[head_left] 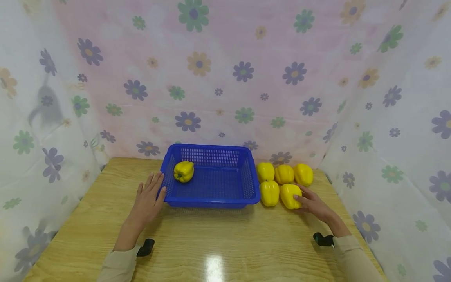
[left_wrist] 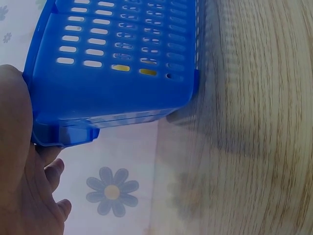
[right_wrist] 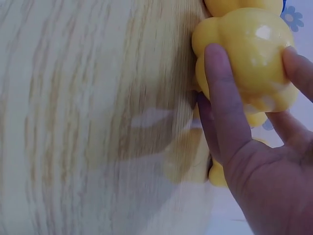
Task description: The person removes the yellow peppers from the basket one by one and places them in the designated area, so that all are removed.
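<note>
A blue plastic basket [head_left: 211, 204] stands on the table with one yellow bell pepper [head_left: 184, 171] inside, near its left end. My left hand [head_left: 147, 200] touches the basket's left rim, its fingers fairly straight; in the left wrist view the hand [left_wrist: 24, 161] lies along that rim, with some fingertips beyond it. Right of the basket, my right hand [head_left: 314, 203] grips the front right yellow bell pepper [head_left: 290, 196]. In the right wrist view, thumb and fingers are spread round this glossy pepper [right_wrist: 254, 49], which sits close to the tabletop.
Several more yellow bell peppers stand grouped beside the basket, among them a front one [head_left: 269, 193] and a back right one [head_left: 303, 174]. The wooden table [head_left: 211, 243] is bordered by flowered cloth [head_left: 218, 78] at the back and sides.
</note>
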A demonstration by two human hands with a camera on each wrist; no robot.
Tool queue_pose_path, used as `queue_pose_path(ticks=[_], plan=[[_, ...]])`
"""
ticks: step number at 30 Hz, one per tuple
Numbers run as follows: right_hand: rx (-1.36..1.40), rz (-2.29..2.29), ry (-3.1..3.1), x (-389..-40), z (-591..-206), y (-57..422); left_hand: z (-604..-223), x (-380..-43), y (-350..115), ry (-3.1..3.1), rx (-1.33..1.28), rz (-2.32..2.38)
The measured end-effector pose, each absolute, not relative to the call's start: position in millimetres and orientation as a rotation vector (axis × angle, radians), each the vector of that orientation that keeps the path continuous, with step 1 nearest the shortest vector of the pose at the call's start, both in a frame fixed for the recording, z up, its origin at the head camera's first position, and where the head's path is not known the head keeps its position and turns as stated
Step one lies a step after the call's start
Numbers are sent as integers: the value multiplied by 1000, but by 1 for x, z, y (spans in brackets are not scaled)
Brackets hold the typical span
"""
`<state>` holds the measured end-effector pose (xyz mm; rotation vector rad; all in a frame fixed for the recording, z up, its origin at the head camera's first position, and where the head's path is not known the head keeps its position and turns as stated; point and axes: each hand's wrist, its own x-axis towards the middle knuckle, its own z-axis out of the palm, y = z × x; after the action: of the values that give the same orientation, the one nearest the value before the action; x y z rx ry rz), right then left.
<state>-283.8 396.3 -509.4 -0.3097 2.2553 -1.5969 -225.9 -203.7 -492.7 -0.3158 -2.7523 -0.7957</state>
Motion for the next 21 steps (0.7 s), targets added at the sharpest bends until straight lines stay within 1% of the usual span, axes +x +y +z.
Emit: queue_pose_path(ticks=[13, 21], plan=[[-248, -1579, 2175, -291, -497, 393, -491, -227, -204, -2766, -310, -797], [-182, -1453, 2173, -297, -485, 392, -491, -228, -204, -2776, -307, -801]])
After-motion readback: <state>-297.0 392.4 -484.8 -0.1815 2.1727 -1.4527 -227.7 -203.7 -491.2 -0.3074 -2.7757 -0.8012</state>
